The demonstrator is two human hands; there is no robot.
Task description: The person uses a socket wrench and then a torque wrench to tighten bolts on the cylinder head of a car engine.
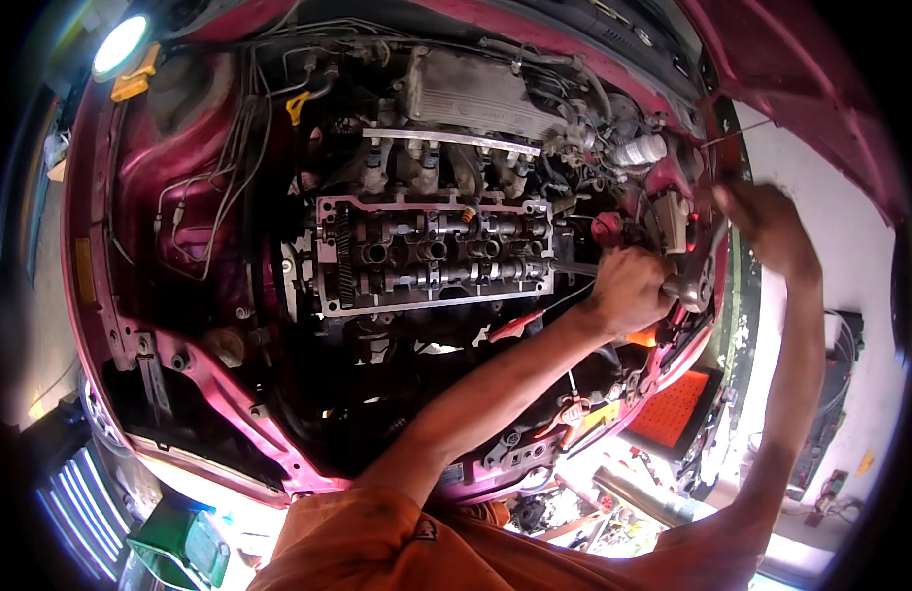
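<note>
My left hand [628,286] is closed around a long steel tool [574,267] that reaches into the right end of the exposed engine top [431,251], where camshafts show in a metal-rimmed housing. Just right of that hand is the steel head [692,291] of a wrench, whose handle [714,236] rises toward the upper right. My right hand [756,227] is blurred at the handle’s upper end; I cannot make out its grip. A red-handled tool [515,325] lies below the housing.
Pink bodywork [200,384] surrounds the engine bay, with a raised hood [810,118] at upper right. A lit work lamp [119,47] sits at upper left. An orange perforated panel [673,409] is beyond the right fender, and a green container [180,542] is at lower left.
</note>
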